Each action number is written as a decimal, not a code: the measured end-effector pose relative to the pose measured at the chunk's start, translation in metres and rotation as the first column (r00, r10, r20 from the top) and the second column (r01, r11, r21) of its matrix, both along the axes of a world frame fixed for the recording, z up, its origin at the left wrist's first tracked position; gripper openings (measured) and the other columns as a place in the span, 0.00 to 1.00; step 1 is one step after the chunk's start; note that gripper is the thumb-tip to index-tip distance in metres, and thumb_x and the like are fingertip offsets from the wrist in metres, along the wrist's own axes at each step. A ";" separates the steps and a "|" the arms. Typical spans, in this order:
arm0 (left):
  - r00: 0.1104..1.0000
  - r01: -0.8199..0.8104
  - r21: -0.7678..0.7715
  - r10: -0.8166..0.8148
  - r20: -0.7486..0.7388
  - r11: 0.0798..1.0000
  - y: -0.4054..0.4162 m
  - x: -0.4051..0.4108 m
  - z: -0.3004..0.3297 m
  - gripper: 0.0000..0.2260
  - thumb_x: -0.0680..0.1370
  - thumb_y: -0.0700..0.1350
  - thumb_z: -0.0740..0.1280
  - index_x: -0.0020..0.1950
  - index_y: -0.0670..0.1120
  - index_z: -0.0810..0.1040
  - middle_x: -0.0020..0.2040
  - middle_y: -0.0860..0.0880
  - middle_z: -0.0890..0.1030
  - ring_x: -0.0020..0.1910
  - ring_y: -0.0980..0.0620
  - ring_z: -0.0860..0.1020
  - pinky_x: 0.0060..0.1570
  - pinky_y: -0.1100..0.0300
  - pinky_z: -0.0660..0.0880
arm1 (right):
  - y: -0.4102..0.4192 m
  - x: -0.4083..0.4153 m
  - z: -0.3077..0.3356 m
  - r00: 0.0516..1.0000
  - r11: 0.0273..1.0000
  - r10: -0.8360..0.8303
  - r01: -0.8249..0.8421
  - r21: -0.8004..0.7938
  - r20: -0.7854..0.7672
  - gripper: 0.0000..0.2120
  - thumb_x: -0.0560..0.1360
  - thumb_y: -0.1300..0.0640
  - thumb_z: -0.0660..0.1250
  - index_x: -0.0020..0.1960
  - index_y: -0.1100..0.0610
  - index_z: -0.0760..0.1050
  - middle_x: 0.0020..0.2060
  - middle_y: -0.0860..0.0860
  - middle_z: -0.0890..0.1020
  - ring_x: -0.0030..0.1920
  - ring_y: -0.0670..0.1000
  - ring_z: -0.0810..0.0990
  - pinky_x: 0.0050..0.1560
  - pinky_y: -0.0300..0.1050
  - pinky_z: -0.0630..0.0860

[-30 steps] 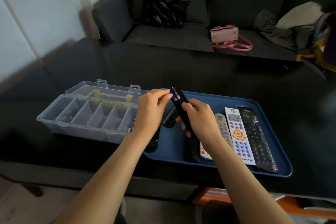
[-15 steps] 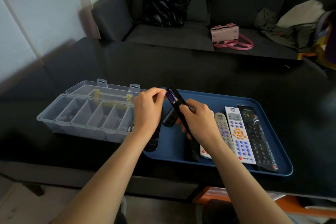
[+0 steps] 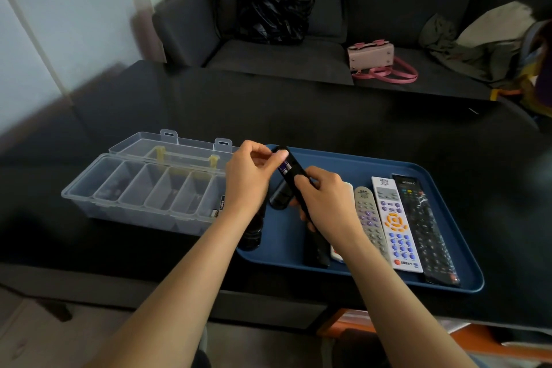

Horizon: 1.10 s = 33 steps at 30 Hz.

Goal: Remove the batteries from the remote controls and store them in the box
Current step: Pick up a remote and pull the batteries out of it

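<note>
Above the tray, right hand grips the black remote, long axis toward 11 o'clock; left hand pinches its exposed battery from 9 o'clock

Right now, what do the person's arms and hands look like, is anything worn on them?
Both forearms are bare from the bottom edge of the view up to the wrists: no sleeves show. The left hand and the right hand are bare too, with no gloves. No watch, bracelet or ring can be seen on either one, though parts of the fingers are hidden. The nails look short and unpainted.
</note>
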<state>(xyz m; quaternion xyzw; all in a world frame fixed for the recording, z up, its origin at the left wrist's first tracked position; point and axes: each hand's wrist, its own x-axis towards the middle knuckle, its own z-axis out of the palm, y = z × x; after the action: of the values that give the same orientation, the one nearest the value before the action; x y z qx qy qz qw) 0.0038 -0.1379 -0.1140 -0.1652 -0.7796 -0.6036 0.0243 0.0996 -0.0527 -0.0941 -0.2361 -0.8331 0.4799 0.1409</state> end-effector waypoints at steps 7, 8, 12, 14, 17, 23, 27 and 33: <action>0.990 -0.040 0.161 0.018 0.138 0.986 0.004 -0.001 -0.003 0.10 0.69 0.42 0.75 0.44 0.46 0.75 0.40 0.50 0.80 0.40 0.56 0.79 0.43 0.65 0.75 | -0.003 -0.003 0.000 0.999 0.999 -0.042 0.042 -0.003 0.004 0.11 0.79 0.56 0.60 0.45 0.61 0.76 0.34 0.57 0.81 0.26 0.48 0.73 0.27 0.42 0.69; 0.991 -0.056 0.164 0.034 0.132 0.985 0.003 0.000 -0.002 0.10 0.69 0.41 0.75 0.44 0.46 0.75 0.40 0.50 0.81 0.39 0.57 0.79 0.42 0.66 0.75 | -0.003 -0.004 0.000 0.999 0.999 -0.041 0.041 -0.014 0.005 0.11 0.79 0.56 0.60 0.45 0.61 0.76 0.34 0.57 0.81 0.27 0.49 0.74 0.27 0.43 0.69; 0.990 -0.124 0.128 0.131 -0.048 0.984 0.002 0.006 0.002 0.11 0.68 0.42 0.75 0.45 0.45 0.75 0.39 0.55 0.79 0.36 0.67 0.77 0.36 0.74 0.71 | -0.004 -0.004 -0.002 1.000 0.993 -0.027 0.028 -0.114 0.014 0.09 0.79 0.56 0.59 0.44 0.58 0.76 0.34 0.57 0.82 0.23 0.47 0.73 0.22 0.38 0.67; 0.979 -0.124 0.129 0.142 -0.143 0.984 0.002 0.009 0.005 0.10 0.69 0.40 0.74 0.45 0.45 0.74 0.38 0.57 0.78 0.36 0.70 0.76 0.36 0.76 0.69 | -0.006 -0.005 0.000 0.999 0.977 -0.033 0.035 -0.209 0.012 0.09 0.79 0.58 0.58 0.43 0.55 0.76 0.32 0.55 0.82 0.23 0.47 0.72 0.20 0.37 0.66; 0.971 -0.100 0.153 0.130 -0.203 0.983 0.004 0.011 0.009 0.06 0.74 0.38 0.68 0.49 0.44 0.75 0.43 0.51 0.78 0.40 0.64 0.77 0.39 0.76 0.69 | -0.008 -0.006 0.000 0.999 0.947 -0.050 0.049 -0.318 0.005 0.09 0.79 0.59 0.58 0.44 0.55 0.76 0.31 0.55 0.82 0.25 0.50 0.73 0.21 0.39 0.67; 0.945 -0.043 -0.112 0.003 -0.327 0.993 0.000 0.005 0.007 0.08 0.79 0.38 0.57 0.50 0.42 0.75 0.47 0.47 0.73 0.38 0.61 0.69 0.38 0.76 0.65 | -0.007 -0.004 0.003 0.999 0.929 -0.035 0.034 -0.369 0.003 0.09 0.79 0.60 0.58 0.44 0.56 0.76 0.31 0.55 0.81 0.24 0.49 0.72 0.21 0.39 0.67; 0.909 0.011 -0.250 -0.114 -0.401 0.968 -0.004 -0.001 0.001 0.14 0.75 0.45 0.68 0.58 0.42 0.77 0.45 0.50 0.71 0.39 0.60 0.68 0.40 0.77 0.63 | -0.004 -0.001 0.008 1.000 0.919 -0.020 0.018 -0.395 -0.002 0.10 0.79 0.60 0.58 0.45 0.60 0.76 0.31 0.56 0.81 0.25 0.50 0.72 0.22 0.40 0.67; 0.922 0.093 -0.225 -0.169 -0.347 0.970 -0.008 -0.007 0.005 0.18 0.71 0.45 0.72 0.60 0.42 0.78 0.37 0.55 0.70 0.32 0.63 0.68 0.38 0.77 0.64 | -0.005 0.001 0.010 1.000 0.917 -0.016 0.010 -0.398 -0.011 0.10 0.79 0.59 0.59 0.44 0.58 0.78 0.31 0.56 0.81 0.25 0.49 0.72 0.22 0.41 0.66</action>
<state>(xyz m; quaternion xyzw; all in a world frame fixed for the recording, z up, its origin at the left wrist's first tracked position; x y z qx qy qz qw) -0.0032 -0.1461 -0.1090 -0.3276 -0.8066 -0.4794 0.1105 0.1007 -0.0577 -0.0839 -0.2617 -0.7157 0.6399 0.0991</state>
